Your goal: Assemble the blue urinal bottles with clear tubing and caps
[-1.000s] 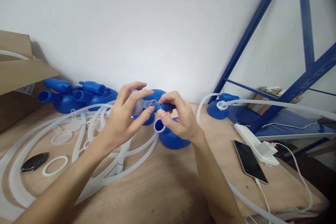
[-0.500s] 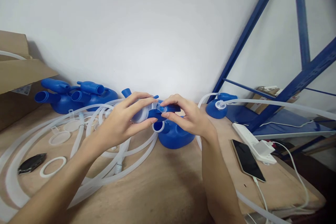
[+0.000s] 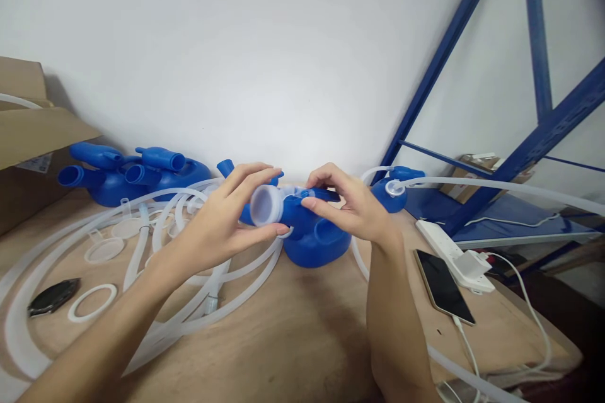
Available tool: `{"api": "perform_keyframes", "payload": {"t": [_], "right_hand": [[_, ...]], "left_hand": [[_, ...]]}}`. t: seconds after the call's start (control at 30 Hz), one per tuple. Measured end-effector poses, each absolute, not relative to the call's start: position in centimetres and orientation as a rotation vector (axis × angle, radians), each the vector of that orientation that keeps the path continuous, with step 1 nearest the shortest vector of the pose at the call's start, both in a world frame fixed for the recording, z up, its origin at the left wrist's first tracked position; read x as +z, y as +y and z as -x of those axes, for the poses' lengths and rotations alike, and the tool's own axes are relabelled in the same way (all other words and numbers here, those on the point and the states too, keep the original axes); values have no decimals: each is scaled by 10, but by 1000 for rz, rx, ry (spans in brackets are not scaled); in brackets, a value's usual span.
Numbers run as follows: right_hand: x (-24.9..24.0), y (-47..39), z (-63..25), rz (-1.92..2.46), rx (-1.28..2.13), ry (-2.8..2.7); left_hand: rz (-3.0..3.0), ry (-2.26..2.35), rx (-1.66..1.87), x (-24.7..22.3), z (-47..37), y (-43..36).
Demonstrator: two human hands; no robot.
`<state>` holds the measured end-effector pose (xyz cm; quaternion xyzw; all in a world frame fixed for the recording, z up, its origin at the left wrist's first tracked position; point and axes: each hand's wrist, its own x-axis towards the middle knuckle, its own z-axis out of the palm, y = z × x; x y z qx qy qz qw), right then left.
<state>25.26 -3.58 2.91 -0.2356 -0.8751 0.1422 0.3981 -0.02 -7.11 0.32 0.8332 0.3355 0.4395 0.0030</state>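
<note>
My right hand pinches a blue plastic adapter between thumb and fingers. At the adapter's left end is a round, translucent white mouth, turned toward me. Around this mouth my left hand curves, its thumb below and fingers above, spread apart; a gap shows over the rim, and whether the thumb touches is unclear. Just behind and below the hands, a blue urinal bottle stands on the wooden table. Another blue funnel-shaped part shows behind my left hand, mostly hidden.
Coiled translucent hoses, flat white lids, a white ring and a dark watch-like object lie left. More blue bottles stand behind, beside a cardboard box. Right are a phone, a power strip and a blue rack.
The white mouth has turned to face me. My left hand's fingers have spread from around it, and my right hand has shifted slightly right, still pinching the adapter.
</note>
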Motion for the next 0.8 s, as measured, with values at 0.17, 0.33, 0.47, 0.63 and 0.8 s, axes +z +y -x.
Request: {"api": "perform_keyframes", "payload": {"t": [0.17,0.33,0.47,0.63,0.8], "right_hand": [[30,-32,-285,714,337,-2084],[26,-19,-306,945,448,-2152],[12,12,-316,1018,498,-2024],[-19,53,-308,1053,794,-1717],[-42,73,-297,1098,1156,-1480]], "left_hand": [[-2432,1006,1149,-1,-1,-63],[-2447,1020,864,-11,-1,-52],[-2556,1054,730,-23,-2,-45],[-2714,1078,608,-54,-16,-33],[-2795,1117,530,-69,-25,-27]]}}
